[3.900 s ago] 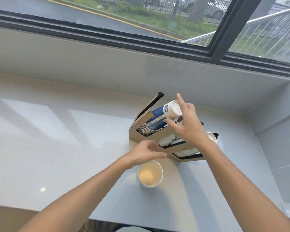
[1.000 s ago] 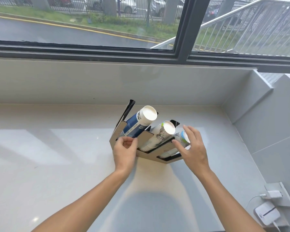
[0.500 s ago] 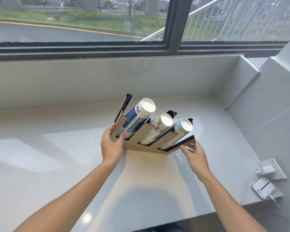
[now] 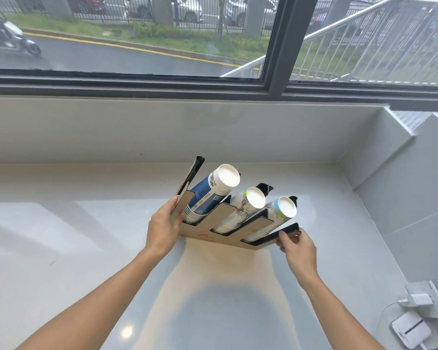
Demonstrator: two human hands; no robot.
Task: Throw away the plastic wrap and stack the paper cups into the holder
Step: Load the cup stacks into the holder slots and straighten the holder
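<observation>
The wooden cup holder (image 4: 219, 223) with black slots sits in the middle of the white counter (image 4: 61, 248). Three slanted stacks of paper cups lie in it: a blue-and-white stack (image 4: 210, 192) on the left, a white patterned stack (image 4: 243, 207) in the middle, and a stack with a green-blue rim (image 4: 278, 210) on the right. My left hand (image 4: 163, 227) grips the holder's left end. My right hand (image 4: 295, 245) pinches its right black end. No plastic wrap is in view.
A low white ledge and a dark-framed window run behind the counter. A grey wall closes the right side. At the bottom right a white charger (image 4: 419, 299) sits in a wall socket, with a small white device (image 4: 410, 333) below it.
Both hands have shifted from the holder's front to its two ends. The loose cup that stood on the counter 3.9 s ago is gone; all three slots hold stacks.
</observation>
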